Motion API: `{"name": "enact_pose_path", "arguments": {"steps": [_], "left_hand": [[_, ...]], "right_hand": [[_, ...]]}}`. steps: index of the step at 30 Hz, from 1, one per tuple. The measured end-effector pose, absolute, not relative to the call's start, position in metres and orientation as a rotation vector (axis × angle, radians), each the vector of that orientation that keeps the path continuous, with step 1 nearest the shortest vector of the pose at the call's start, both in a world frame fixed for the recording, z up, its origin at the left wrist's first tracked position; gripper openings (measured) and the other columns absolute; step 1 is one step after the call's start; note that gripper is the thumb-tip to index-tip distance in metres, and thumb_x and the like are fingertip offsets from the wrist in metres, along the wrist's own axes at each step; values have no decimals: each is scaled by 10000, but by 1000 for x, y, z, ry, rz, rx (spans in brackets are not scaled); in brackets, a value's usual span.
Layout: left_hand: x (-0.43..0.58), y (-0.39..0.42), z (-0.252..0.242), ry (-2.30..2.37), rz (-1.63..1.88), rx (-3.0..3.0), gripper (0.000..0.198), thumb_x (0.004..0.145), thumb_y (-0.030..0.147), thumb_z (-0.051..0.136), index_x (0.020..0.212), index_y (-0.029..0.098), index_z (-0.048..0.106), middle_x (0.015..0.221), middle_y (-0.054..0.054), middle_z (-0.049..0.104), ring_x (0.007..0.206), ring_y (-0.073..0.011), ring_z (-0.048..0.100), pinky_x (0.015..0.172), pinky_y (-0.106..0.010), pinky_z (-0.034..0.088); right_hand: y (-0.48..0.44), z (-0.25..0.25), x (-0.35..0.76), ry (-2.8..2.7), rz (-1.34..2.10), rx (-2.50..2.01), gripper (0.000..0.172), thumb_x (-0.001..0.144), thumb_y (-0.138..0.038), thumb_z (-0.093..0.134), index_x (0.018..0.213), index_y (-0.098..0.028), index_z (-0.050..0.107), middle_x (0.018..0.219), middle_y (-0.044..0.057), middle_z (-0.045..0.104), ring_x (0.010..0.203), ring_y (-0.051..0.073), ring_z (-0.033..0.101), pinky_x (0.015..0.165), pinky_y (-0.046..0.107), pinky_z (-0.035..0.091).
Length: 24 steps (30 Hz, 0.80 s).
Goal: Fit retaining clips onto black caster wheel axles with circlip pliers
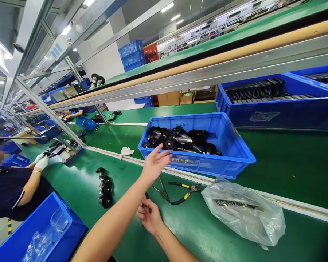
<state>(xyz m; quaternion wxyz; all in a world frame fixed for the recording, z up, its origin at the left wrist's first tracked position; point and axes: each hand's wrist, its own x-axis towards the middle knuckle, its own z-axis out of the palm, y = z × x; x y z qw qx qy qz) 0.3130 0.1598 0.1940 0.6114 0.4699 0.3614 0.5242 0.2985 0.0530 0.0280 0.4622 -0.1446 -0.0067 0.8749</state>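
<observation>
My left hand [155, 165] reaches over the front rim of a blue plastic bin [207, 165], fingers apart and holding nothing. Inside the bin lie several black parts with round discs and grey shafts [183, 139]. Below my left forearm, my right hand [151, 215] is closed on a thin black handle [148, 201], mostly covered by the forearm and fingers. Just beyond it are slim metal pliers [161, 190]; whether they join that handle, I cannot tell. Pliers with black-and-yellow grips [186, 193] lie to the right on the green bench [191, 233].
A clear plastic bag [243, 214] lies at right. Black wheeled parts [105, 189] stand in a row at left, near a white glove [126, 152]. A blue crate [278, 112] sits behind; another [71, 218] is lower left. A gloved co-worker [11, 193] works at left.
</observation>
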Motion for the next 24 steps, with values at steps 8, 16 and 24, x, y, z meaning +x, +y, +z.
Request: {"name": "enact_pose_path", "arguments": {"steps": [8, 16, 24], "left_hand": [[139, 60, 122, 1629, 1382, 1347, 404, 834, 325, 791, 1187, 151, 701, 955, -101, 821, 856, -205, 785, 825, -323, 623], [158, 38, 128, 1588, 1273, 1453, 492, 880, 294, 746, 1355, 209, 651, 1172, -128, 793, 1116, -258, 761, 977, -410, 621], [330, 182, 204, 1138, 1234, 1808, 1046, 817, 353, 829, 1662, 208, 228, 1709, -217, 292, 1597, -363, 263, 1305, -532, 220]], "right_hand": [[57, 30, 309, 129, 2180, -286, 503, 735, -178, 744, 1222, -282, 670, 733, -79, 429, 536, 50, 256, 440, 153, 154], [51, 30, 304, 82, 2194, -340, 466, 717, -195, 761, 1172, -268, 695, 740, -69, 439, 546, 53, 260, 442, 158, 151], [54, 25, 302, -7, 2099, -415, 322, 592, -291, 822, 837, -232, 622, 691, -81, 439, 524, 33, 243, 465, 183, 103]]}}
